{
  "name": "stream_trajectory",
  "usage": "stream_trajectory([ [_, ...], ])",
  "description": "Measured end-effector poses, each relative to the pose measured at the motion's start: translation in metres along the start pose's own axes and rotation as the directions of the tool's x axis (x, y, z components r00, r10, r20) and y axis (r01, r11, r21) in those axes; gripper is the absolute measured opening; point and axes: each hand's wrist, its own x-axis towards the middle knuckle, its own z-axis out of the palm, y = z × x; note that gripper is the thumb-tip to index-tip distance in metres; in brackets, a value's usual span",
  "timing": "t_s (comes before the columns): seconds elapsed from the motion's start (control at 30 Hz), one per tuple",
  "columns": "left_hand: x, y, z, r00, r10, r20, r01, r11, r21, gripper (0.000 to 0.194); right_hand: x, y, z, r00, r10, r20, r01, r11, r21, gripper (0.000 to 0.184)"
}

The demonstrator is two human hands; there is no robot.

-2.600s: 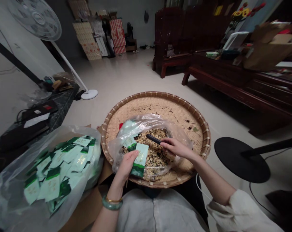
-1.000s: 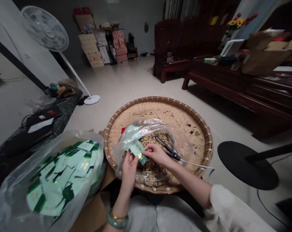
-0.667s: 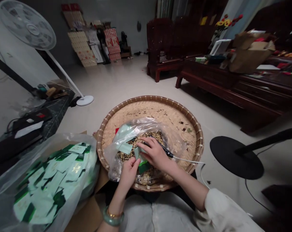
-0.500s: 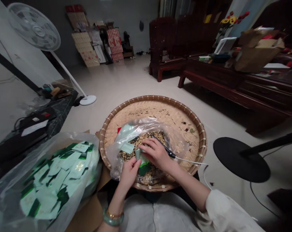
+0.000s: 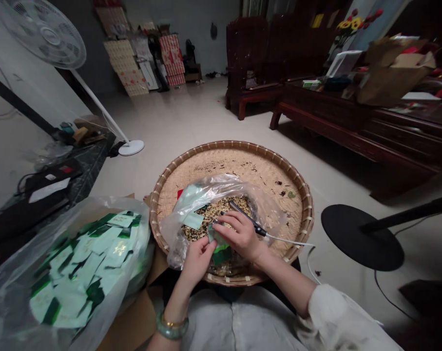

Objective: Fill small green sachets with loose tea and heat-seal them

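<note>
The left hand (image 5: 197, 263) pinches a green packet (image 5: 221, 251), its fingers pressed together. The right hand (image 5: 240, 239) curls its fingers over the packet and holds a black tool (image 5: 246, 219) with a white cord (image 5: 290, 242). The packet is in the middle of a round basket (image 5: 239, 145), on a clear bag (image 5: 268, 219) of dry bits (image 5: 213, 212). A big bag (image 5: 70, 273) of packets lies at seven o'clock.
</note>
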Motion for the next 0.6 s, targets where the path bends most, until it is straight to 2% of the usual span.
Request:
stream_trajectory([
  [0.1,0.000,-0.001,-0.004,0.999,0.030,-0.015,-0.030,1.000,-0.005,0.026,-0.002,-0.002,-0.001,0.999,0.030,-0.023,-0.030,1.000,-0.009,0.013],
  [0.2,0.003,-0.007,-0.010,0.995,0.030,-0.100,-0.032,0.999,-0.019,0.024,-0.001,-0.006,-0.008,0.997,0.075,-0.032,-0.073,0.996,0.054,0.014],
  [0.27,0.006,-0.012,-0.014,0.980,0.007,-0.199,-0.017,0.999,-0.044,0.022,0.001,-0.008,-0.013,0.994,0.112,0.010,-0.112,0.980,0.165,0.016],
  [0.33,0.007,-0.016,-0.016,0.958,-0.015,-0.287,-0.008,0.997,-0.077,0.022,0.002,-0.010,-0.017,0.977,0.190,0.100,-0.211,0.938,0.276,0.015],
  [0.4,0.008,-0.020,-0.015,0.950,-0.022,-0.312,-0.009,0.995,-0.099,0.021,0.002,-0.012,-0.018,0.917,0.321,0.237,-0.390,0.847,0.362,0.013],
  [0.47,0.008,-0.021,-0.014,0.956,-0.013,-0.292,-0.017,0.995,-0.100,0.021,-0.002,-0.013,-0.015,0.811,0.435,0.392,-0.581,0.679,0.449,0.013],
  [0.53,0.008,-0.021,-0.013,0.969,-0.001,-0.247,-0.021,0.996,-0.087,0.022,-0.007,-0.011,-0.008,0.706,0.470,0.531,-0.708,0.474,0.523,0.021],
  [0.6,0.006,-0.019,-0.013,0.983,0.022,-0.180,-0.034,0.997,-0.066,0.025,-0.014,-0.009,-0.001,0.641,0.466,0.611,-0.767,0.346,0.541,0.026],
])
